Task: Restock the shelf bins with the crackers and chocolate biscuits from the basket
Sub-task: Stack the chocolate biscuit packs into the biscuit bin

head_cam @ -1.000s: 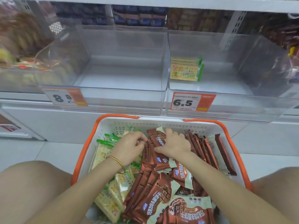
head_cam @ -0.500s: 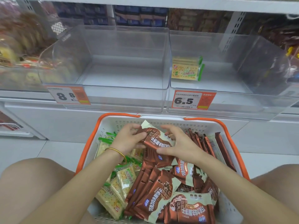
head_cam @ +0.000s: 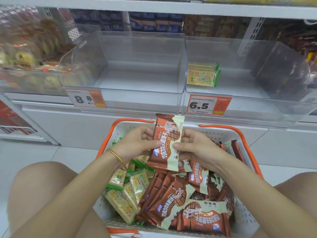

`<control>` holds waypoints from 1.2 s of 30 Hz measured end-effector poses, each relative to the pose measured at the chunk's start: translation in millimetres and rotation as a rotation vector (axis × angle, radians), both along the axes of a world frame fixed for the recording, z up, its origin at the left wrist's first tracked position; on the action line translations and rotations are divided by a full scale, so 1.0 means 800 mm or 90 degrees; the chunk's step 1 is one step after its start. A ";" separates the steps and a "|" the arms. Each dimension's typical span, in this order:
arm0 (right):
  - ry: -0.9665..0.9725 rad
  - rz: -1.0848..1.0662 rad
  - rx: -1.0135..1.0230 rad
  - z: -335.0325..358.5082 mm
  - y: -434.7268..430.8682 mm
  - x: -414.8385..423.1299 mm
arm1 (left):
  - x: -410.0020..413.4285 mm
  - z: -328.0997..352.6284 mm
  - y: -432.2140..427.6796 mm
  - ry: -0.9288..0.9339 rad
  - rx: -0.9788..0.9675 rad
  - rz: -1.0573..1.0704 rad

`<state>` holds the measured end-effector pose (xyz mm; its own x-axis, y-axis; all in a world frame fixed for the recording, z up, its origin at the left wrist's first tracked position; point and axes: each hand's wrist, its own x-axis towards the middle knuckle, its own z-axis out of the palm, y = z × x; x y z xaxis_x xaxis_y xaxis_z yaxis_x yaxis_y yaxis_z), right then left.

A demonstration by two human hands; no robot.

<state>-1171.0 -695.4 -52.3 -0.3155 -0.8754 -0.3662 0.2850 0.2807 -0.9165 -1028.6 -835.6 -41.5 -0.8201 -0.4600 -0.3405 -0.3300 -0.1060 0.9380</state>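
Observation:
A brown chocolate biscuit pack (head_cam: 169,134) stands upright above the white basket (head_cam: 247,219), with more brown packs stacked behind it between my palms. My left hand (head_cam: 135,143) grips its left side and my right hand (head_cam: 193,145) grips its right side, thumbs on the front. In the basket lie several brown chocolate biscuit packs (head_cam: 173,198) on the right and yellow-green cracker packs (head_cam: 127,191) on the left. The clear bin with the 8.8 tag (head_cam: 130,98) holds nothing. The clear bin with the 6.5 tag (head_cam: 257,102) holds a few cracker packs (head_cam: 202,74).
The basket has orange handles (head_cam: 240,134) and sits on the floor between my knees (head_cam: 39,189). A bin of wrapped snacks (head_cam: 27,66) stands to the left. The white shelf base (head_cam: 85,124) runs below the bins; boxed goods (head_cam: 154,23) line the back.
Both hands have lifted a stack of chocolate biscuit packs out of the basket and turned it upright; a second ago they were reaching down among the packs.

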 end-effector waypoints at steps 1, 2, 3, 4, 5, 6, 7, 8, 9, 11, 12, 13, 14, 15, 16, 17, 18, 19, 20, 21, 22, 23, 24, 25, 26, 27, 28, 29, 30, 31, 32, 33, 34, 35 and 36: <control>-0.003 0.006 -0.003 0.004 0.000 0.003 | 0.003 0.006 -0.003 0.000 -0.025 0.000; 0.000 0.001 -0.007 0.008 0.000 0.005 | 0.005 0.013 -0.006 -0.001 -0.052 -0.005; 0.013 -0.015 -0.017 0.012 0.000 0.006 | 0.008 0.021 -0.010 -0.003 -0.080 -0.013; 0.038 -0.041 -0.031 0.017 -0.001 0.005 | 0.010 0.029 -0.015 -0.005 -0.110 -0.025; 0.068 -0.070 -0.049 0.025 -0.002 0.005 | 0.013 0.038 -0.020 -0.004 -0.140 -0.040; 0.098 -0.093 -0.070 0.034 -0.003 0.004 | 0.016 0.047 -0.025 -0.006 -0.173 -0.053; 0.121 -0.100 -0.090 0.043 -0.006 0.003 | 0.018 0.057 -0.030 -0.009 -0.204 -0.063; 0.139 -0.091 -0.105 0.054 -0.009 0.003 | 0.021 0.066 -0.034 -0.010 -0.232 -0.064; 0.157 -0.072 -0.113 0.065 -0.015 0.004 | 0.023 0.076 -0.037 -0.006 -0.254 -0.060; 0.207 -0.014 -0.103 0.090 -0.032 0.008 | 0.027 0.098 -0.046 0.016 -0.283 -0.048; 0.228 0.013 -0.095 0.103 -0.043 0.011 | 0.028 0.109 -0.051 0.026 -0.292 -0.037; 0.247 0.037 -0.094 0.116 -0.057 0.013 | 0.029 0.120 -0.056 0.036 -0.299 -0.022; 0.270 0.051 -0.097 0.129 -0.071 0.015 | 0.030 0.130 -0.064 0.050 -0.302 -0.001; 0.291 0.061 -0.101 0.140 -0.086 0.015 | 0.031 0.139 -0.072 0.067 -0.305 0.023; 0.297 0.062 -0.106 0.153 -0.102 0.013 | 0.031 0.147 -0.082 0.084 -0.309 0.056; 0.285 0.053 -0.105 0.164 -0.118 0.009 | 0.030 0.151 -0.092 0.103 -0.314 0.102; 0.265 0.039 -0.103 0.174 -0.137 0.003 | 0.029 0.153 -0.106 0.129 -0.325 0.172; 0.248 0.017 -0.098 0.180 -0.152 -0.006 | 0.026 0.152 -0.118 0.157 -0.343 0.260; 0.240 -0.012 -0.091 0.185 -0.167 -0.014 | 0.024 0.148 -0.128 0.185 -0.378 0.352; 0.247 -0.044 -0.079 0.186 -0.188 -0.021 | 0.024 0.144 -0.141 0.200 -0.441 0.425; 0.264 -0.079 -0.059 0.184 -0.210 -0.029 | 0.022 0.137 -0.153 0.190 -0.520 0.454; 0.291 -0.109 -0.035 0.177 -0.233 -0.037 | 0.018 0.130 -0.161 0.161 -0.602 0.436; 0.309 -0.133 -0.011 0.168 -0.256 -0.044 | 0.013 0.121 -0.169 0.123 -0.668 0.382; 0.321 -0.147 0.013 0.154 -0.281 -0.051 | 0.006 0.113 -0.175 0.076 -0.717 0.309; 0.333 -0.160 0.035 0.138 -0.304 -0.059 | -0.001 0.106 -0.181 0.018 -0.754 0.235; 0.355 -0.166 0.054 0.120 -0.327 -0.066 | -0.007 0.098 -0.186 -0.050 -0.784 0.171; 0.390 -0.171 0.069 0.104 -0.348 -0.073 | -0.011 0.092 -0.190 -0.111 -0.812 0.126; 0.436 -0.169 0.083 0.090 -0.366 -0.079 | -0.014 0.088 -0.194 -0.156 -0.833 0.098; 0.485 -0.162 0.093 0.078 -0.383 -0.084 | -0.014 0.085 -0.199 -0.185 -0.847 0.082; 0.534 -0.150 0.093 0.070 -0.399 -0.089 | -0.013 0.084 -0.203 -0.205 -0.859 0.071; 0.584 -0.136 0.088 0.064 -0.413 -0.091 | -0.011 0.084 -0.207 -0.220 -0.872 0.062; 0.635 -0.123 0.082 0.061 -0.425 -0.093 | -0.010 0.083 -0.209 -0.229 -0.883 0.056; 0.688 -0.112 0.076 0.059 -0.436 -0.095 | -0.008 0.083 -0.210 -0.232 -0.887 0.052; 0.740 -0.103 0.081 0.056 -0.446 -0.097 | -0.008 0.083 -0.211 -0.234 -0.887 0.046; 0.793 -0.098 0.093 0.053 -0.453 -0.099 | -0.008 0.082 -0.210 -0.236 -0.881 0.040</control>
